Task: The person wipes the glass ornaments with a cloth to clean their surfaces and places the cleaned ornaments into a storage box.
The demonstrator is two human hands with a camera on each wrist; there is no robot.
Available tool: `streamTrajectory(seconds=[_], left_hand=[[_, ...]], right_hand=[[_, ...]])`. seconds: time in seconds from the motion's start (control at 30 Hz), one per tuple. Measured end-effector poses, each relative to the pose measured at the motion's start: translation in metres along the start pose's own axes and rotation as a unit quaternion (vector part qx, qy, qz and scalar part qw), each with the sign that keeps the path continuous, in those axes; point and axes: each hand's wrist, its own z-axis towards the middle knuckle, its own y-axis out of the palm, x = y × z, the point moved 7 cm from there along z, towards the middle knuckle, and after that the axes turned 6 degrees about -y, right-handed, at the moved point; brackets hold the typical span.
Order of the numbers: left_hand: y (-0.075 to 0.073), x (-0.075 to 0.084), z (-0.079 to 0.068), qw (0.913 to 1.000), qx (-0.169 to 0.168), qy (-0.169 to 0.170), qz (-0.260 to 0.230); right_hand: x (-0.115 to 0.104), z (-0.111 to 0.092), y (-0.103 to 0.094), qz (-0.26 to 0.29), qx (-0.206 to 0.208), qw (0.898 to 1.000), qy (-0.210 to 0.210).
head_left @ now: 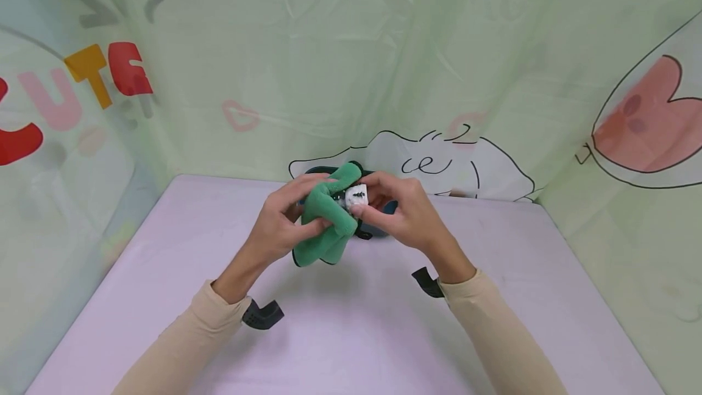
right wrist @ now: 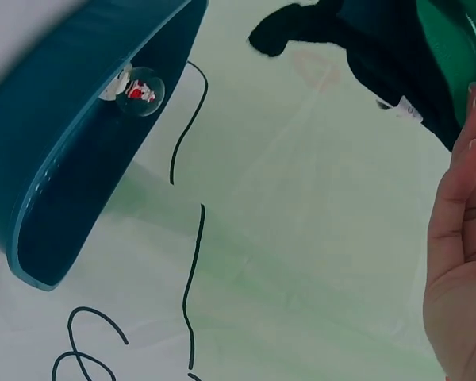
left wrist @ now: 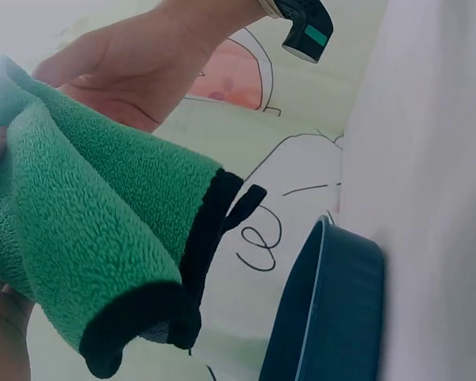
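Observation:
My left hand (head_left: 274, 221) grips a green plush cloth (head_left: 325, 215) with black edging, wrapped about a small snow globe. The globe's white base (head_left: 358, 195), with a dark tree mark on it, pokes out of the cloth's right side. Thumb and fingers of my right hand (head_left: 408, 212) pinch that base. Both hands are raised over the table. In the left wrist view the cloth (left wrist: 103, 206) hangs in folds and hides the globe. The right wrist view catches my right hand (right wrist: 464, 238) beside the cloth at the right edge.
Behind the hands, at the table's far side, is a blue bin (left wrist: 353, 294). A second snow globe (right wrist: 140, 91) with a red and white figure shows inside it. A printed curtain (head_left: 329, 78) encloses the lilac table (head_left: 373, 334) at the back and sides.

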Motion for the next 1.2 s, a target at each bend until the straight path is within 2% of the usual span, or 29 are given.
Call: streamTrajectory(seconds=[0.2, 0.33, 0.43, 0.63, 0.93, 1.2], left_hand=[[0.002, 0.006, 0.000, 0.9991, -0.003, 0.039, 0.015], [0.003, 0.006, 0.001, 0.9990, 0.003, 0.043, 0.014], [0.002, 0.004, 0.001, 0.9994, 0.014, 0.027, 0.016], [-0.001, -0.002, 0.000, 0.9994, 0.031, -0.015, 0.007], [-0.005, -0.004, 0.000, 0.9977, 0.046, -0.048, -0.016], [-0.006, -0.006, 0.001, 0.9954, 0.045, -0.073, -0.044]], right_hand=[[0.004, 0.000, 0.003, 0.028, -0.015, 0.997, 0.065], [0.004, 0.001, 0.004, 0.052, -0.022, 0.996, 0.075], [0.002, 0.002, 0.004, 0.058, -0.026, 0.996, 0.055], [0.000, 0.000, 0.005, 0.036, -0.040, 0.999, 0.002], [-0.007, 0.000, 0.003, 0.021, -0.040, 0.997, -0.066], [-0.012, 0.000, 0.002, 0.011, -0.031, 0.993, -0.114]])
